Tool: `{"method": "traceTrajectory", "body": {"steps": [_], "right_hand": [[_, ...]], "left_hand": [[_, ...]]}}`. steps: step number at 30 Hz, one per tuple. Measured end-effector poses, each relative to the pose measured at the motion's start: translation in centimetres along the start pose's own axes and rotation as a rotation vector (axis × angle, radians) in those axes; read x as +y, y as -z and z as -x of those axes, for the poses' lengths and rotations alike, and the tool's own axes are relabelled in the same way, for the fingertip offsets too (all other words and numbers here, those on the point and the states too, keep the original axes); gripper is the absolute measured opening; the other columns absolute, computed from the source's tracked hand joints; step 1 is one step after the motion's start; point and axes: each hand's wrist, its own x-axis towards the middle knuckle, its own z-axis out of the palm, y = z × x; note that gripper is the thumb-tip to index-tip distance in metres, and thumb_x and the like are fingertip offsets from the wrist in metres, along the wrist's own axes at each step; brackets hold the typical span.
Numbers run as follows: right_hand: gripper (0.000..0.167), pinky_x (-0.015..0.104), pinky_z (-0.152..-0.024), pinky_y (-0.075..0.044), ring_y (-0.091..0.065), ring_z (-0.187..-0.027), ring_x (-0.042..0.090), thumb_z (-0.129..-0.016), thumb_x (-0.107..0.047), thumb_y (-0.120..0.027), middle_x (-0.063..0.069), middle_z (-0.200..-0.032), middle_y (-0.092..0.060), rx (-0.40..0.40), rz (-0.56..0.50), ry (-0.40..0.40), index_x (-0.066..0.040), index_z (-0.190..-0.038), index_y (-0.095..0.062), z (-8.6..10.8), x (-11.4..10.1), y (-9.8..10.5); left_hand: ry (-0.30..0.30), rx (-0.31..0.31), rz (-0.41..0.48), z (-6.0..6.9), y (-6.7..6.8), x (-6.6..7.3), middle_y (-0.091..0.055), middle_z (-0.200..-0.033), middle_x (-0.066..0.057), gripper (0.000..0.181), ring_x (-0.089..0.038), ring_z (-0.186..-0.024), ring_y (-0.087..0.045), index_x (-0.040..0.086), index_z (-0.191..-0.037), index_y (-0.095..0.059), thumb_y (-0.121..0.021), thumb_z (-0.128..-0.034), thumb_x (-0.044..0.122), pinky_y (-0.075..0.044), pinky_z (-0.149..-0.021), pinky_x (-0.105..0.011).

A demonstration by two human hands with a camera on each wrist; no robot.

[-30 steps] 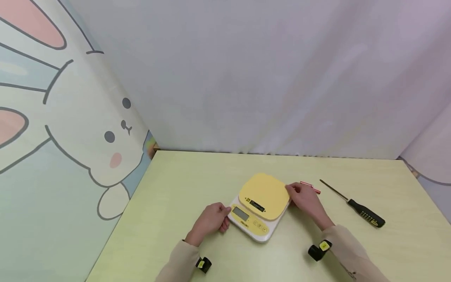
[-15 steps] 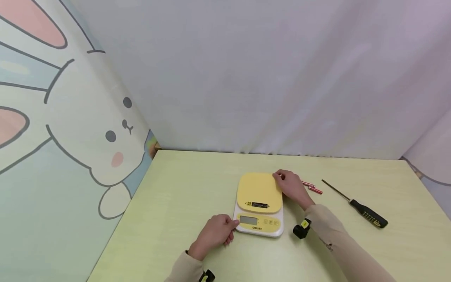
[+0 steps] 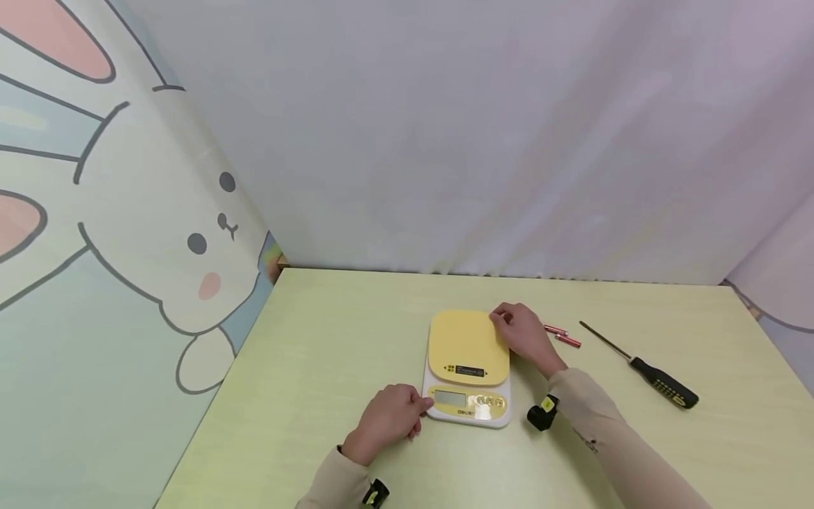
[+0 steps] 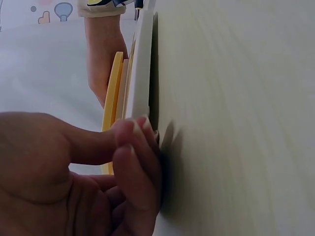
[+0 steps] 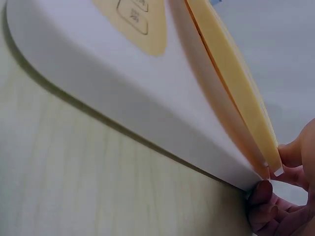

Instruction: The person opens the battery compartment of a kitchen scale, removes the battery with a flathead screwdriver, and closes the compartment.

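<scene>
A kitchen scale (image 3: 467,339) with a yellow weighing plate, white base and small display lies flat on the table, its display facing me. My left hand (image 3: 390,415) pinches its near left corner, thumb on top. In the left wrist view, the left hand's fingers (image 4: 138,177) curl against the white base's edge by the tabletop. My right hand (image 3: 524,336) grips the far right corner. In the right wrist view, the right hand (image 5: 290,196) has its thumb at the yellow plate's edge and curled fingertips by the base's corner. The scale's underside is hidden.
Red batteries (image 3: 568,341) lie just right of my right hand. Farther right is a screwdriver (image 3: 661,382) with a black handle, its shaft pointing away to the left. A pale curtain hangs behind the table (image 3: 343,318), and a rabbit-print wall (image 3: 159,212) stands at the left.
The scale was turned askew a second ago and has been rotated square to me, my right hand moving left and away with its corner. Over the last half second, almost nothing moved.
</scene>
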Motion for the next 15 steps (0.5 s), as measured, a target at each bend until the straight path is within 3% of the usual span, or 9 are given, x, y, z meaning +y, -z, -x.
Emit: {"method": "traceTrajectory", "body": {"steps": [15], "right_hand": [[0.031, 0.037, -0.075, -0.045, -0.057, -0.088, 0.027, -0.109, -0.027, -0.055, 0.017, -0.106, -0.065, 0.016, 0.032, -0.010, -0.005, -0.120, -0.074, 0.09, -0.24, -0.23]], "left_hand": [[-0.017, 0.009, -0.071, -0.19, -0.13, 0.17, -0.056, -0.053, 0.007, 0.034, -0.011, -0.048, -0.052, 0.015, -0.073, -0.064, -0.068, -0.1024, 0.031, -0.038, -0.052, -0.026]]}}
